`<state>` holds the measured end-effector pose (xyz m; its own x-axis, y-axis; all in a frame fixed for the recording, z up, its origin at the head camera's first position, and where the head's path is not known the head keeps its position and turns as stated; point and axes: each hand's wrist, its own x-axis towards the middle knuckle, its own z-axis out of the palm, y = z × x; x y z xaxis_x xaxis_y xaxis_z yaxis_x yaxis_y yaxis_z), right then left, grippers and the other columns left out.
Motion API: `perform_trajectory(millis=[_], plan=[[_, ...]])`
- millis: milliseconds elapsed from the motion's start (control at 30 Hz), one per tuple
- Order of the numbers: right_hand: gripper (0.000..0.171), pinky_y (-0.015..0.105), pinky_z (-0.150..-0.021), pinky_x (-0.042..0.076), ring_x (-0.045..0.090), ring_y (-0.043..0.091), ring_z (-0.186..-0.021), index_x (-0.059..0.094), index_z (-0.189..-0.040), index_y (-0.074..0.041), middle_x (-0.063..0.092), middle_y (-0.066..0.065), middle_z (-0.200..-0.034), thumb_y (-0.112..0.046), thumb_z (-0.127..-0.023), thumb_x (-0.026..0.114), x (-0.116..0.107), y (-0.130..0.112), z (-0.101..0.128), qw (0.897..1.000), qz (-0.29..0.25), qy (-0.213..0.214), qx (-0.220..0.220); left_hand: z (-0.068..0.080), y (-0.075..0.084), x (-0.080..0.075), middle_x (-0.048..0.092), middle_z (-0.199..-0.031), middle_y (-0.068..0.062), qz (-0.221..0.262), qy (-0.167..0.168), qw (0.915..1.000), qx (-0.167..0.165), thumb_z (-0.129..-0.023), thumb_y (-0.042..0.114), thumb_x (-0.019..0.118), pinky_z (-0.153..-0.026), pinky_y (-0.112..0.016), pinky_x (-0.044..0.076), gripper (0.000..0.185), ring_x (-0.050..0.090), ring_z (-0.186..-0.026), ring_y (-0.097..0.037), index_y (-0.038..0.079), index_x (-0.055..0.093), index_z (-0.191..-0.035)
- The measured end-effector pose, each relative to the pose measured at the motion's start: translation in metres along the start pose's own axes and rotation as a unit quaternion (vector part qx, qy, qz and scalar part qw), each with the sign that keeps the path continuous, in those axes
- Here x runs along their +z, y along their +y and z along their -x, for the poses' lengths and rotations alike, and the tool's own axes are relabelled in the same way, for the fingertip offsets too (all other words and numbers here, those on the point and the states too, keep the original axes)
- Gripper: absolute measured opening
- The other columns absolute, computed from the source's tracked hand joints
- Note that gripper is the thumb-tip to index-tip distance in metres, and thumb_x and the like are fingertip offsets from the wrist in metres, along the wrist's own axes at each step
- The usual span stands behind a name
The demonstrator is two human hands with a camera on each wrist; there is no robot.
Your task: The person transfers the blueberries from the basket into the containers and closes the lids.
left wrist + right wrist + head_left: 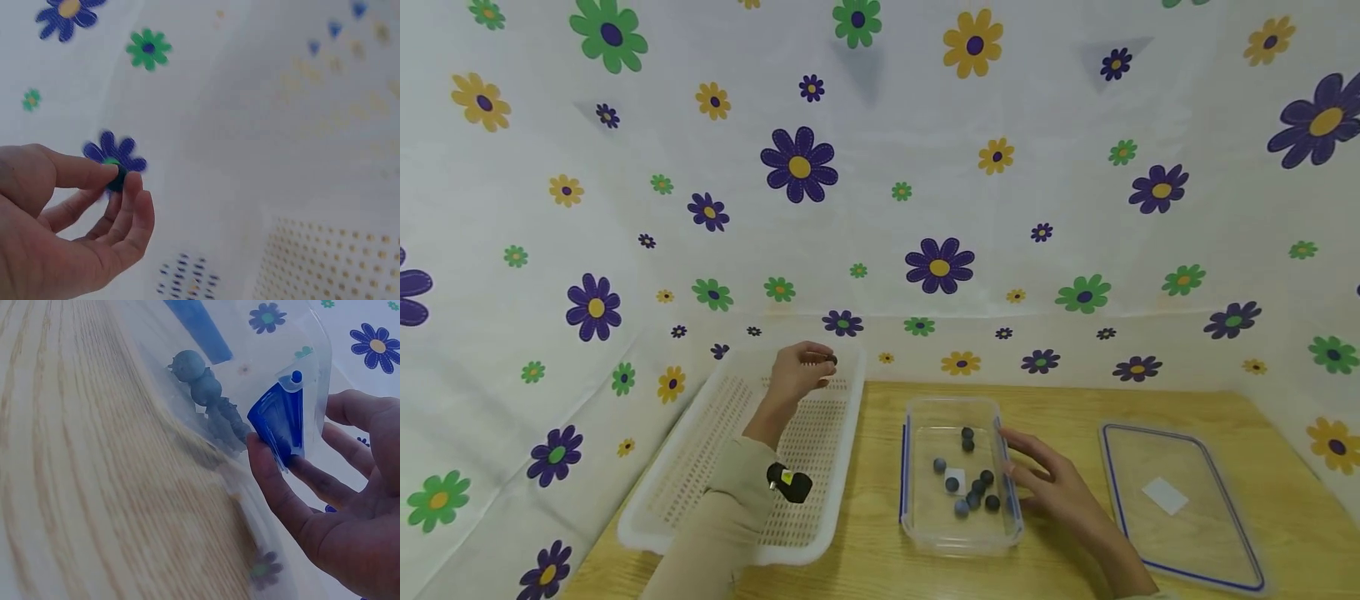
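Over the far part of a white slotted plastic basket [838, 500], my left hand [797, 371] pinches a dark blueberry [117, 179] between thumb and fingertips. The left wrist view shows the other fingers loosely bent beneath it. To the right stands a clear plastic container [951, 546] with blue side flaps, its top uncovered. Several blueberries [962, 507] lie scattered on its floor. My right hand [1060, 487] is at the container's right side, with extended fingertips touching its wall and blue flap [278, 422].
A clear lid [1195, 533] with a blue seal lies flat on the wooden table [1052, 575], right of my right hand. A small white label [1165, 495] shows on it. Flower-printed white sheeting [880, 225] rises behind the table and along its sides.
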<state>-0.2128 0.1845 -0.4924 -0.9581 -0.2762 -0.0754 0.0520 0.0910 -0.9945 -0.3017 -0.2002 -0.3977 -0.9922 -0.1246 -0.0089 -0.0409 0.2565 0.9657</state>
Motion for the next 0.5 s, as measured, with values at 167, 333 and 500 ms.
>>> perform_trajectory(millis=[167, 333, 500], plan=[[0.058, 0.049, -0.086, 0.06, 0.04, 0.055, -0.138, 0.042, -0.156, -0.013, 0.028, 0.022, -0.163, -0.025, -0.104, 0.063, -0.001, -0.001, 0.003, 1.0, -0.009, -0.004, 0.003, 0.023, 0.022, 0.007, 0.064, -0.115, -0.019, 0.01, 0.01, 0.9991, 0.039, -0.098, 0.002, 0.065, -0.09, -0.037, 0.059, 0.027, 0.069, -0.104, -0.035, -0.003, 0.065, -0.124], [0.059, 0.049, -0.084, 0.06, 0.042, 0.054, -0.137, 0.042, -0.156, -0.012, 0.028, 0.023, -0.163, -0.025, -0.103, 0.064, -0.002, -0.003, 0.005, 1.0, -0.007, -0.004, 0.003, 0.048, 0.039, 0.015, 0.064, -0.113, -0.02, 0.067, 0.004, 0.993, 0.097, -0.096, -0.002, 0.066, -0.082, -0.031, 0.06, 0.027, 0.071, -0.09, -0.017, -0.006, 0.065, -0.123], [0.058, 0.049, -0.084, 0.06, 0.04, 0.054, -0.138, 0.042, -0.156, -0.012, 0.028, 0.023, -0.163, -0.024, -0.104, 0.064, -0.002, -0.004, 0.005, 1.0, -0.004, -0.008, 0.002, 0.074, 0.048, 0.025, 0.064, -0.113, -0.019, 0.114, -0.01, 0.9838, 0.138, -0.095, -0.005, 0.066, -0.081, -0.03, 0.06, 0.024, 0.071, -0.096, -0.027, -0.005, 0.065, -0.119]])
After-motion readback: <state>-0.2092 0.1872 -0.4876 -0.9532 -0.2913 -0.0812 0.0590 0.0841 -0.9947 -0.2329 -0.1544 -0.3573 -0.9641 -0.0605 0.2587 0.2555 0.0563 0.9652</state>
